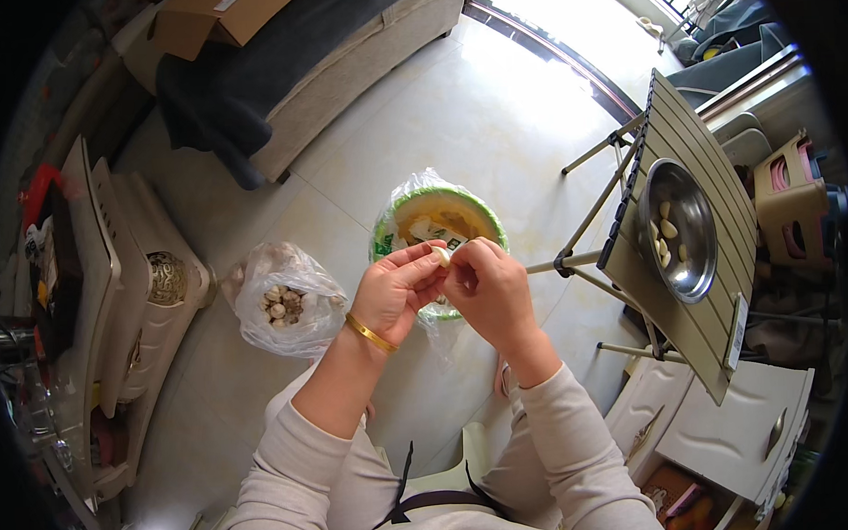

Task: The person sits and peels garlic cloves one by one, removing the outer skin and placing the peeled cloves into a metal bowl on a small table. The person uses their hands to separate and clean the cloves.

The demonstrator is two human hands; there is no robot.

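A pale, peeled-looking garlic clove point(441, 256) is pinched between the thumb and index finger of my left hand point(397, 287). My right hand point(486, 284) meets it from the other side, its fingers curled at the clove; whether they grip anything is hidden. Both hands are above the near side of a green-rimmed bin point(496, 217) lined with a clear plastic bag, with scraps inside. On the floor to the left stands an open clear plastic bag point(307, 339) of garlic bulbs point(280, 306). Several peeled cloves point(666, 228) lie in a steel bowl point(697, 269) at the right.
The bowl rests on a slatted folding table point(726, 205), whose legs reach toward the bin. White drawers point(723, 416) stand below it. At the left is a white cabinet point(134, 275). A sofa point(361, 64) with a dark cover and a cardboard box point(226, 19) lies ahead.
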